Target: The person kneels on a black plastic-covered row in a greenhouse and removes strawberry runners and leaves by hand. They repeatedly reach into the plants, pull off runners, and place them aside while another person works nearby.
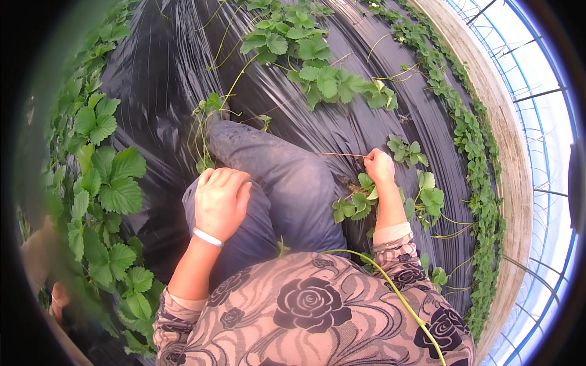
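My right hand (379, 165) pinches the end of a thin reddish strawberry runner (341, 154), drawn out sideways over my right knee. Just below that hand grows a strawberry plant (359, 204) with some browned stems at its base. My left hand (222, 196), with a white band at the wrist, is curled above my left thigh, its fingertips hidden from view. Right beyond its knuckles hangs a tangle of green runners (199, 137); whether the fingers hold them cannot be seen. Across my patterned shirt lies a long yellow-green runner (389, 279).
Black plastic mulch film (151, 82) covers the ground and beds. Leafy strawberry plants (119, 183) line the left, with another clump (311, 59) ahead. At right run a plant row (476, 228), a pale board-like edge (512, 151) and blue greenhouse framing (556, 68). Another person's hand (59, 295) shows lower left.
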The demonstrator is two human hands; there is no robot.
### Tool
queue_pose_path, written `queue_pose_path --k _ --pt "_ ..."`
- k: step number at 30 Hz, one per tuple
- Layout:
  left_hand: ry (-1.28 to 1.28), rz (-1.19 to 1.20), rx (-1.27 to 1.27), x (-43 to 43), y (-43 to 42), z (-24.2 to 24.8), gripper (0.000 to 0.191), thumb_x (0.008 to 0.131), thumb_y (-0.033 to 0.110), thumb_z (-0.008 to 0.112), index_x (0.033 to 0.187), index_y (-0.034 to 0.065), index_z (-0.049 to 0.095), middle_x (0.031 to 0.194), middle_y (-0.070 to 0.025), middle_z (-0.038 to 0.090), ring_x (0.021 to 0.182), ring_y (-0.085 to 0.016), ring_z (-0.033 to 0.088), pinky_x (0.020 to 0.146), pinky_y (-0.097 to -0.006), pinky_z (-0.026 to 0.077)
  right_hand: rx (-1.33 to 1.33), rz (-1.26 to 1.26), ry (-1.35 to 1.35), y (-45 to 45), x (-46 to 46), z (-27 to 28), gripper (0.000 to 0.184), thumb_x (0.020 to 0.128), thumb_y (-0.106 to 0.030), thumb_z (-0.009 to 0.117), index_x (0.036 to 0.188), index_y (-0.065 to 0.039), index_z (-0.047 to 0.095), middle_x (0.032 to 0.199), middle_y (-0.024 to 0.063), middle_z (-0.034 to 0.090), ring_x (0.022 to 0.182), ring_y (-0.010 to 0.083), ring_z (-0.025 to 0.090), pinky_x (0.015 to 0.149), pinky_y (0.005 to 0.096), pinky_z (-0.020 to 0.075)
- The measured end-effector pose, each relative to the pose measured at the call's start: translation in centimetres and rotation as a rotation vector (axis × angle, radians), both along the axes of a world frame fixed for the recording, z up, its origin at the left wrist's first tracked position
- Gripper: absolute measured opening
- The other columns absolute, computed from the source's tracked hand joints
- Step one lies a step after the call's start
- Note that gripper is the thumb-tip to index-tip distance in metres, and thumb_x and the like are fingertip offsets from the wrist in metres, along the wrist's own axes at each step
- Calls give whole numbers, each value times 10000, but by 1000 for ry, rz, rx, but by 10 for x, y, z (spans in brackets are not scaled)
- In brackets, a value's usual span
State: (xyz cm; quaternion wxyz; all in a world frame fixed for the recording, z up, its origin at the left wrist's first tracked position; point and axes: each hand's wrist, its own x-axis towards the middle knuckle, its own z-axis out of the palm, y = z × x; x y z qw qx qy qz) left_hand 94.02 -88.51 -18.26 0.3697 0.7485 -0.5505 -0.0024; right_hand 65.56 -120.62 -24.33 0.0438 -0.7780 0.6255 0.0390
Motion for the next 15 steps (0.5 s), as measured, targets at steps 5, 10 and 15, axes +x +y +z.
queue_pose_path --k 5,10,15 --pt "-22 30 -36 1 7 2 107 815 81 715 916 57 689 904 -80 696 926 -263 658 903 -400 461 6 1 -110 1 2 -6 217 826 -289 752 958 -129 689 983 118 729 987 315 684 847 439 530" --pt "-29 54 -50 -2 16 6 102 821 93 715 920 68 702 909 -79 704 908 -274 653 888 -405 469 33 -2 -87 -8 9 -5 149 799 -241 744 880 -126 696 973 122 730 971 315 689 844 430 534" --pt "-34 84 -61 -7 31 10 99 825 103 716 923 86 715 906 -76 706 879 -299 640 843 -421 487 -26 -2 -273 -7 8 4 151 781 -181 700 878 -65 696 884 136 730 884 297 709 816 395 547"
